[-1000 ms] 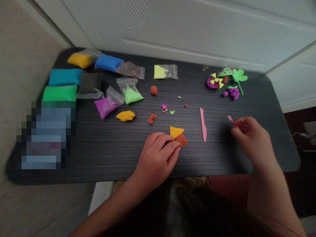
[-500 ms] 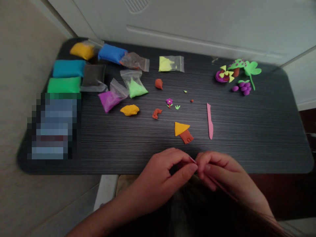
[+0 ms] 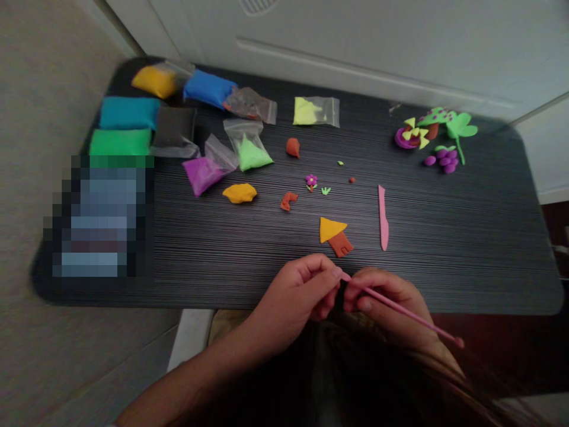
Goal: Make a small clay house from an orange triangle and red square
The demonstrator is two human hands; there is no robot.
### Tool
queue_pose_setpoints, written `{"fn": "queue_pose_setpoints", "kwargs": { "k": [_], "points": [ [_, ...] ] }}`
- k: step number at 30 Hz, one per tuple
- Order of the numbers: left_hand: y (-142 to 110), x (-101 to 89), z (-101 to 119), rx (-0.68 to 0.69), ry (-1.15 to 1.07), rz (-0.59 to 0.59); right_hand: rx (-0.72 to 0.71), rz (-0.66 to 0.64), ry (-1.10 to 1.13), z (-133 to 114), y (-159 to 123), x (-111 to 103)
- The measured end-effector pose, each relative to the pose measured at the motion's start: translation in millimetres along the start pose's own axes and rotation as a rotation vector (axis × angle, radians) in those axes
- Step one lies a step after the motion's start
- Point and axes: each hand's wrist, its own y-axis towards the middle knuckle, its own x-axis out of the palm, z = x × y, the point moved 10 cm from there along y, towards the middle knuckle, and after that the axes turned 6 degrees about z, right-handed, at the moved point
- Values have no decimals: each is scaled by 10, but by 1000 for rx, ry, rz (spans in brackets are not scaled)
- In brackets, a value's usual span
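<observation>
Two bare hands are held close together, just short of touching, at the near edge of the dark table (image 3: 249,261). A slim pink tool (image 3: 411,313) is grasped at both: its flat tip is pinched between thumb and fingers of the left hand (image 3: 304,290), while its shaft is gripped by the right hand (image 3: 391,301), the knobbed end being pointed out past the wrist, low and to the right.

Just beyond the hands, a yellow triangle (image 3: 331,229) is set against a brown block (image 3: 341,244), on which a small door-like outline is marked. To the right, a pink knife (image 3: 383,219) is laid flat, untouched.

Farther back, a small purple flower (image 3: 311,180) and a green sprig (image 3: 326,191) are placed side by side. A curved brown scrap (image 3: 288,201) and a yellow lump (image 3: 240,193) are noted to the left. Finished-looking purple grapes (image 3: 447,160) are seen at far right.
</observation>
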Motion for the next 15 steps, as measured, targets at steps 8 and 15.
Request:
{"fn": "queue_pose_setpoints", "kwargs": {
  "k": [8, 15],
  "points": [
    [-233, -112, 666, 901, 1061, 373, -390, 604, -604, -389, -9, -675],
    [-278, 255, 832, 974, 957, 120, -312, 1015, -1153, -517, -264, -1662]
  ]
}}
